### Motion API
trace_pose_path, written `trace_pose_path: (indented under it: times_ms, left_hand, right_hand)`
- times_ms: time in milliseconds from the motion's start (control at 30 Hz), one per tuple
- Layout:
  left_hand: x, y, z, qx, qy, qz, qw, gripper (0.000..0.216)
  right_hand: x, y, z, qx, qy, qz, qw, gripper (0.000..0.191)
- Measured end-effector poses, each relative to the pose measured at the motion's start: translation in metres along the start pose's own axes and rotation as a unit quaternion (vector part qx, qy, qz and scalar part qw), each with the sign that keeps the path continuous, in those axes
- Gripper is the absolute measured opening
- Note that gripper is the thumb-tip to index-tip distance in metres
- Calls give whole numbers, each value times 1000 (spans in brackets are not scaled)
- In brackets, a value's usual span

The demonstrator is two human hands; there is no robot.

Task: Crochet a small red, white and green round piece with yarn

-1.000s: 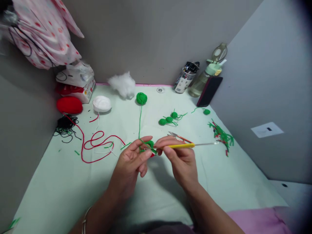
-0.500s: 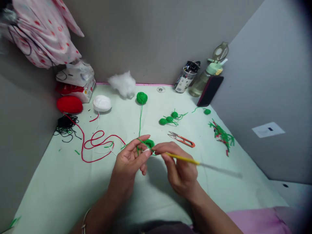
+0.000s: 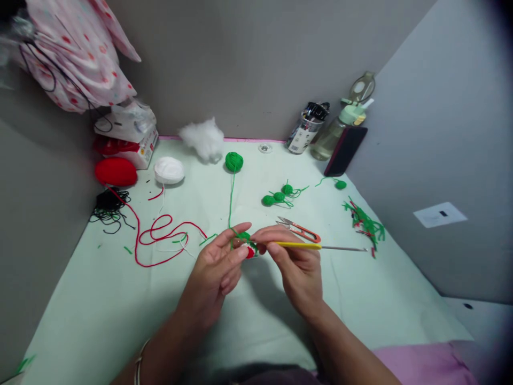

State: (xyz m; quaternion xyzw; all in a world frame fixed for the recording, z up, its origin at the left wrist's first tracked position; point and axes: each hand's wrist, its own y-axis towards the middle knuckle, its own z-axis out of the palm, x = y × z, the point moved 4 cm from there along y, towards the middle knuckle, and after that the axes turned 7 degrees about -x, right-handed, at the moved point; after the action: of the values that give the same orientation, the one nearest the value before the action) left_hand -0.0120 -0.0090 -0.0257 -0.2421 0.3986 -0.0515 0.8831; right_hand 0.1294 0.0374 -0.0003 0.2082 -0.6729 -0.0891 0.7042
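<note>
Pinched in my left hand (image 3: 218, 262) is a small crochet piece (image 3: 250, 250) in red, white and green. My right hand (image 3: 298, 262) grips a crochet hook (image 3: 298, 245) by its yellow handle; the bare metal end points right, and the working tip is at the crochet piece, partly hidden by fingers. Green yarn (image 3: 231, 200) runs from a green yarn ball (image 3: 234, 161) at the back down over my left index finger. Thread snips (image 3: 300, 230) with orange handles lie just beyond my right hand.
Several small green crocheted balls (image 3: 279, 197) lie beyond the snips. Yarn scraps (image 3: 364, 222) are heaped at right. Red yarn (image 3: 160, 235) loops across the left side, near a white ball (image 3: 169, 170) and a red ball (image 3: 116, 171). A bottle (image 3: 331, 133) and a phone (image 3: 345, 151) stand back right.
The hook's handle has swung from slanting down rightward to nearly level. The crochet piece has turned, so more of its red and white side shows between my hands.
</note>
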Motion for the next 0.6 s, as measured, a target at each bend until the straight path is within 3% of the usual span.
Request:
trace_pose_path:
  times_ms: [133, 233, 333, 400, 600]
  left_hand:
    - [3, 0, 0, -17, 11, 30, 999, 49]
    - [5, 2, 1, 1, -17, -18, 1000, 47]
    - [3, 3, 1, 5, -57, -60, 997, 38]
    - [1, 4, -1, -6, -65, -46, 997, 34]
    - [1, 2, 0, -16, 14, 20, 1000, 35]
  right_hand:
    - [7, -9, 3, 22, -121, -88, 988, 24]
    - [12, -15, 1, 43, -196, -160, 967, 34]
    - [9, -9, -8, -5, -112, -100, 989, 28]
    - [4, -3, -11, -34, -32, -31, 998, 22]
    - [-5, 3, -2, 6, 10, 51, 999, 15]
